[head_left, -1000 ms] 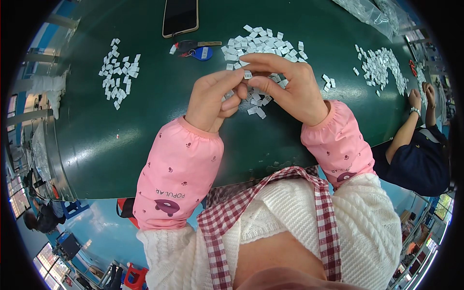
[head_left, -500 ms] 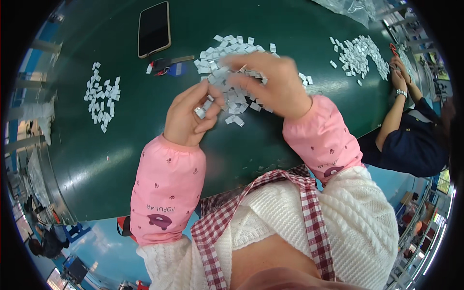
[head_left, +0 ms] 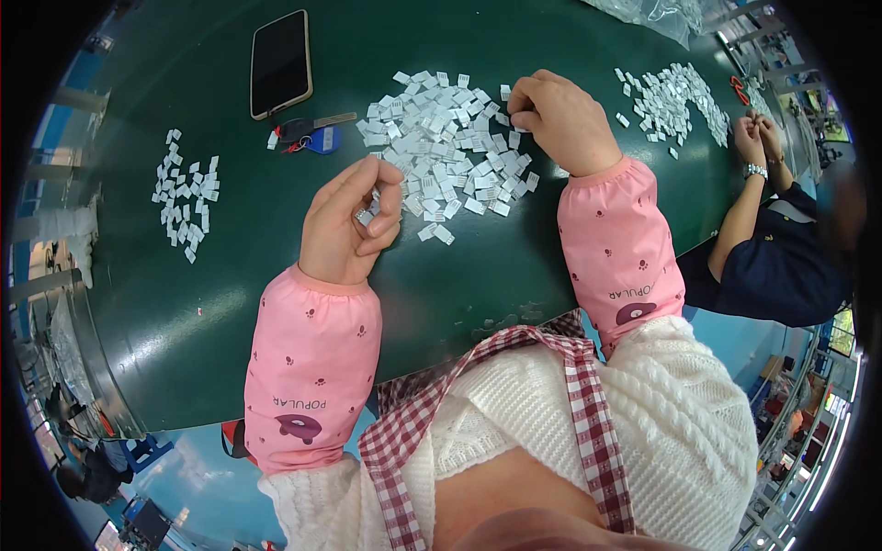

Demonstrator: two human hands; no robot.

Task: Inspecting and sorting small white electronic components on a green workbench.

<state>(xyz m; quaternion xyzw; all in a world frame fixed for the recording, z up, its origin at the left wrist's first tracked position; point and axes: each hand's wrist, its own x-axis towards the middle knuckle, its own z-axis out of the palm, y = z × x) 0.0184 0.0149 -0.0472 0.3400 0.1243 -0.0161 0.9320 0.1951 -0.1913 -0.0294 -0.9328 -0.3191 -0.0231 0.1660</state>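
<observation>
A spread pile of small white plastic connector-like pieces (head_left: pixel 441 138) lies on the green table in front of me. My left hand (head_left: pixel 354 220) is at the pile's near left edge, fingers curled around at least one white piece (head_left: pixel 366 216) that shows between them. Thumb and index finger meet at its top. My right hand (head_left: pixel 562 119) is at the pile's right edge, palm down, fingertips pinched together beside a few loose pieces. Whatever sits in that pinch is hidden by the fingers.
A smaller group of white pieces (head_left: pixel 186 197) lies to the left. Behind the pile are a phone (head_left: pixel 281 64) and keys with a blue tag (head_left: pixel 322 140). Far right, a co-worker's hands (head_left: pixel 755 138) are beside another white pile (head_left: pixel 680 101), near red-handled scissors (head_left: pixel 739 90) and a plastic bag (head_left: pixel 652 14).
My right hand has moved from over the middle of the pile to its right edge, and its fingers have closed in a pinch. My left hand stays nearly in place, still curled.
</observation>
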